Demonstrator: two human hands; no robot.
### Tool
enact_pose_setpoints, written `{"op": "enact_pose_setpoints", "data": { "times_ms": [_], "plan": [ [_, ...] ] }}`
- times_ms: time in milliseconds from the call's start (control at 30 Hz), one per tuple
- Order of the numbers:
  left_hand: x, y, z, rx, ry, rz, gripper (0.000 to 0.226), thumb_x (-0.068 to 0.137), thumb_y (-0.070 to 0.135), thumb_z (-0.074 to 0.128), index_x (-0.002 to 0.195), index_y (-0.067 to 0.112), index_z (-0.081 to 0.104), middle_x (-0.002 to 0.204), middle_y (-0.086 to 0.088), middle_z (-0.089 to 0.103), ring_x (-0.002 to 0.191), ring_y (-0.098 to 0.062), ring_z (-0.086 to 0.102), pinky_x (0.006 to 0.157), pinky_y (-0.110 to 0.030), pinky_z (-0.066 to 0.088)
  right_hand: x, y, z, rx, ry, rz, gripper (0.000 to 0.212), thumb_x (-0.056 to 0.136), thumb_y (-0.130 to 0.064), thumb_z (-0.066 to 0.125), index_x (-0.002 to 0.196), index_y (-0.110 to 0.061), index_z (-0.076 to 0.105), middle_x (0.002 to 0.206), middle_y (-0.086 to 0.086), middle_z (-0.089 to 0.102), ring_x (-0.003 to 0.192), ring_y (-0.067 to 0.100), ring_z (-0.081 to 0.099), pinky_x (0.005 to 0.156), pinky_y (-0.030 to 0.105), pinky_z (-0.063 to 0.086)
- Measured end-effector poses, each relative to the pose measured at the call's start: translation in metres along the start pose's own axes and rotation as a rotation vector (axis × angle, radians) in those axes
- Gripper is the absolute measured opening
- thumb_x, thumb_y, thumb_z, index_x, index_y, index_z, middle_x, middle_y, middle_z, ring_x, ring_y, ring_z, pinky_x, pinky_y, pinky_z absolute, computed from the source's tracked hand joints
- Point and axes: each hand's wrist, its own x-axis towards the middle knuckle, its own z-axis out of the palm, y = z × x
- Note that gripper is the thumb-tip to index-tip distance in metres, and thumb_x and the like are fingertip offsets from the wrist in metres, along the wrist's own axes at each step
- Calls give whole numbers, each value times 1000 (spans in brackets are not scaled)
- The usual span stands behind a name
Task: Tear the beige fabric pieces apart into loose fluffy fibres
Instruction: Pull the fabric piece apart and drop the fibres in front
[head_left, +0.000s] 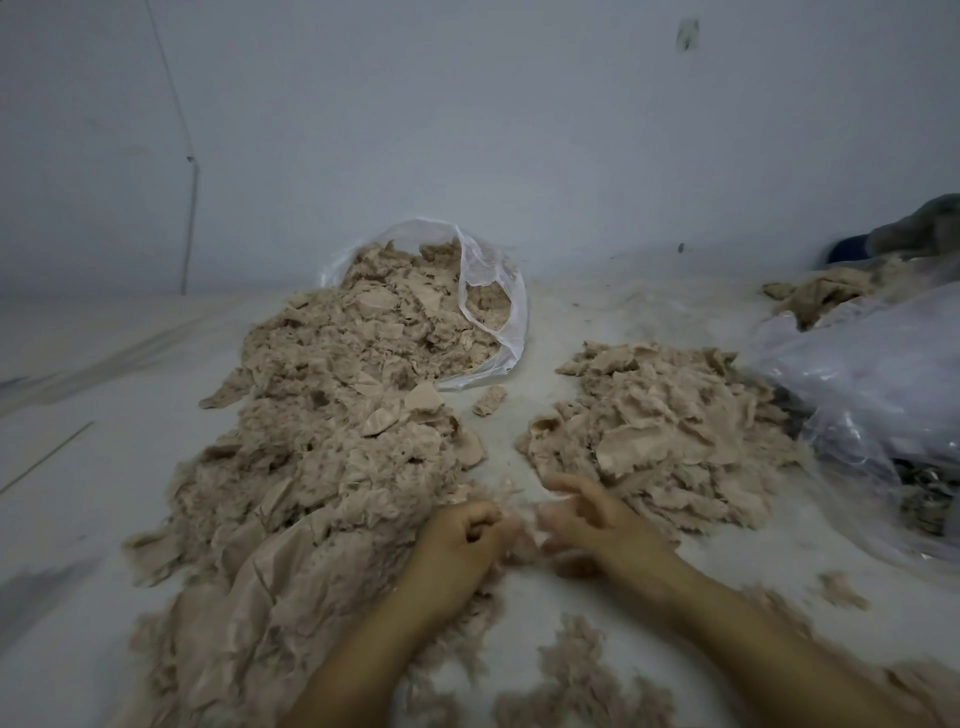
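Small tuft of beige fabric (522, 525) stretched between the two hands, low centre, just above the pale floor (130, 395). It is blurred, so its exact shape is hard to read. Left hand (457, 540) curled into a fist around one end. Right hand (592, 525) pinches the other end with thumb and forefinger, remaining fingers (566, 483) spread loose. Hands close together, a short gap of fibre between them.

Judgement: mid-tear on one piece. To do it well, grip near the middle of the scrap, pull outward in short tugs, then re-grip and tease the thinned web, not yank once. Flat, smooth scraps need several passes.

Long left heap (332, 457) runs from the left forearm up to an open clear plastic bag (498, 291) lying on its side; it mixes fluff with flat untorn scraps. Right heap (670, 441) sits just beyond the right hand, also with flat pieces showing. Loose fluffy clumps (576, 670) lie near the forearms. Another crumpled plastic bag (878, 379) at far right, touching the right heap. Much remains untorn, by the look of it.
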Motion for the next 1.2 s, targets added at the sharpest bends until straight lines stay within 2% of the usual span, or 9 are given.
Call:
{"op": "enact_pose_setpoints", "data": {
  "times_ms": [167, 267, 367, 467, 667, 800, 900, 1067, 1200],
  "plan": [
    [-1, 0, 2, 1, -95, 3, 40, 94, 12, 54, 56, 24, 57, 51, 13, 47, 51, -5, 41, 53, -20, 33, 7, 13, 10, 151, 74, -102, 7, 84, -12, 70, 82, -8, 64, 68, 9, 65, 59, 16, 61, 58, 25, 52],
    [-3, 2, -1, -158, -166, -50, 40, 96, 14, 47, 59, 23, 59, 47, 12, 42, 50, -10, 38, 50, -22, 31, 9, 13, 6, 252, 168, -31, 27, 83, -36, 64, 91, -10, 62, 79, 7, 65, 61, 15, 62, 60, 27, 54],
    [-6, 4, 0, -173, -250, -37, 40, 96, 13, 45, 62, 23, 64, 49, 13, 45, 47, -4, 39, 49, -17, 32, 8, 10, 3, 298, 13, 15, 48, 71, -48, 67, 109, -18, 64, 103, 8, 70, 81, 17, 69, 72, 29, 56],
    [-6, 5, 0, -137, -264, -23, 31, 91, 24, 50, 79, -3, 58, 52, 11, 43, 48, -4, 37, 48, -16, 32, 6, 8, 7, 270, -88, -6, 29, 72, -32, 74, 89, -9, 69, 78, 8, 70, 68, 20, 64, 63, 24, 51],
    [-1, 2, -4, -125, -84, -23, 31, 89, 32, 49, 63, 14, 45, 53, 8, 41, 51, -7, 37, 52, -20, 32, 5, 12, 4, 433, 25, -13, 15, 87, -18, 61, 81, -4, 60, 73, 9, 66, 58, 18, 59, 51, 26, 47],
    [-2, 2, -3, -111, -146, -42, 34, 82, 51, 57, 83, 17, 61, 64, 6, 60, 58, -7, 54, 55, -15, 42, -1, 12, 5, 458, 28, -118, 22, 73, -30, 72, 74, -11, 61, 63, 12, 63, 51, 19, 56, 51, 26, 48],
    [-2, 1, 1, -75, -195, -39, 31, 79, 33, 67, 101, 12, 67, 80, 11, 68, 74, -3, 62, 69, -16, 46, -2, 13, 13, 404, 47, -160, 24, 68, -37, 75, 71, -16, 64, 67, 6, 63, 59, 15, 58, 55, 25, 48],
    [-3, 5, -4, -158, -47, -23, 26, 92, 15, 55, 68, 15, 62, 57, 5, 55, 53, -7, 49, 54, -17, 41, -2, 11, 11, 215, 230, -178, 30, 68, -44, 73, 67, -21, 55, 51, -3, 49, 43, 8, 44, 42, 19, 37],
    [3, 5, -12, -257, 105, -28, 23, 97, 2, 41, 91, 8, 62, 68, 2, 64, 59, -12, 56, 55, -20, 47, 5, 13, 4, 593, 460, -156, 24, 89, -15, 63, 109, -10, 51, 85, 5, 64, 63, 10, 68, 55, 20, 54]
  ]
}}
